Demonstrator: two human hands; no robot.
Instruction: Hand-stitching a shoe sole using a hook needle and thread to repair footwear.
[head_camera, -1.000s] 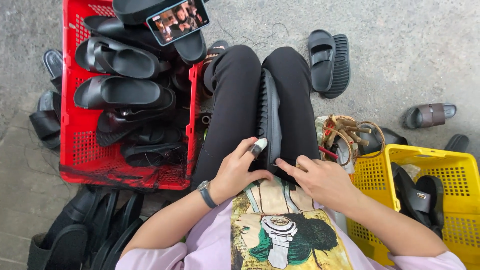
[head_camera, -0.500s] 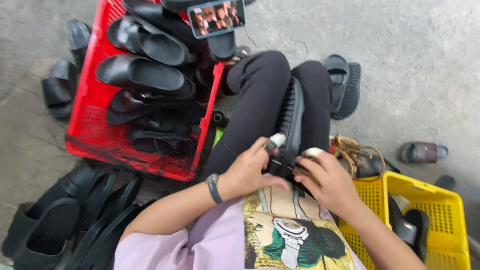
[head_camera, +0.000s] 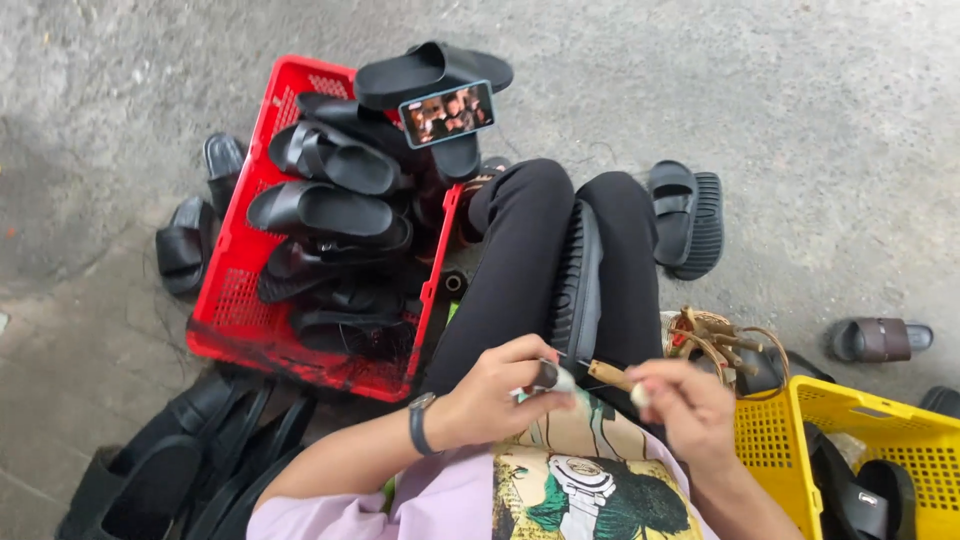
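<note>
Black rubber sandal lay between the knees; the right hand, earlier on it, had lifted, fingers pinching a wooden-handled tool, while the left hand's fingers pinched a small bottle.

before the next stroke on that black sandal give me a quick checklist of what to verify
1. Black sandal steady: wedged on edge between the knees, ok.
2. Left hand grips its small container: fingers wrapped around it, ok.
3. Right hand holds the wooden-handled brush: pinched near the end, ok.
4. Brush tip loaded: tip sits at the container, too small to see, cannot tell.
5. Red crate within reach: beside the left knee, heaped with black sandals, ok.
6. Phone stable: propped on stacked sandals, looks precarious, cannot tell.
</note>
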